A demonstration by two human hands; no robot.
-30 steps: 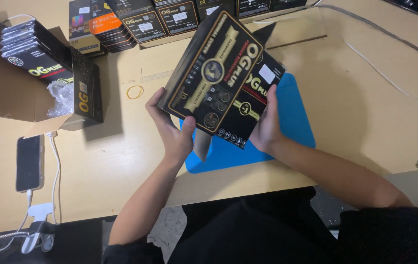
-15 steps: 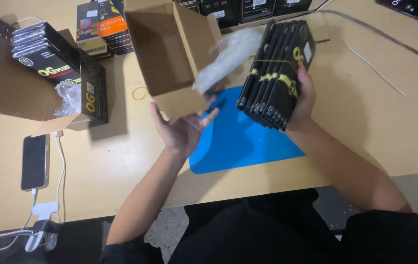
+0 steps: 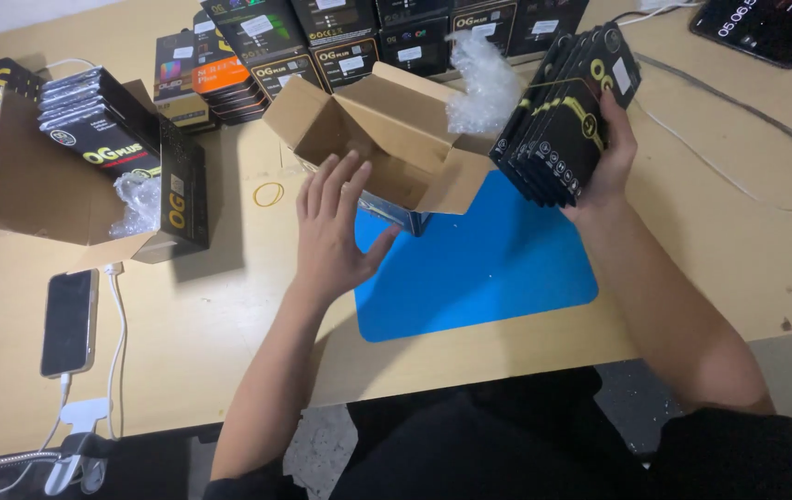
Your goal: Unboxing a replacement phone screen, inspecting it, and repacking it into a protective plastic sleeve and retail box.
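My right hand (image 3: 607,153) grips a stack of several flat black packages with gold print (image 3: 563,116), held upright above the blue mat (image 3: 489,268). My left hand (image 3: 333,227) is open, fingers spread, just in front of an open brown cardboard box (image 3: 387,139) that rests on the mat's far edge. It holds nothing and is next to the box's near flap. A wad of clear bubble wrap (image 3: 481,81) sticks up at the box's right side.
A larger open black-and-brown box (image 3: 90,176) with flat packages and bubble wrap stands at the left. More black boxes (image 3: 340,42) line the table's back. A yellow rubber band (image 3: 268,193), a phone on a cable (image 3: 68,321) and a cable (image 3: 739,111) lie on the table.
The package stack came out of the cardboard box and went right in my right hand. The box dropped onto the mat, and my left hand let go and opened.
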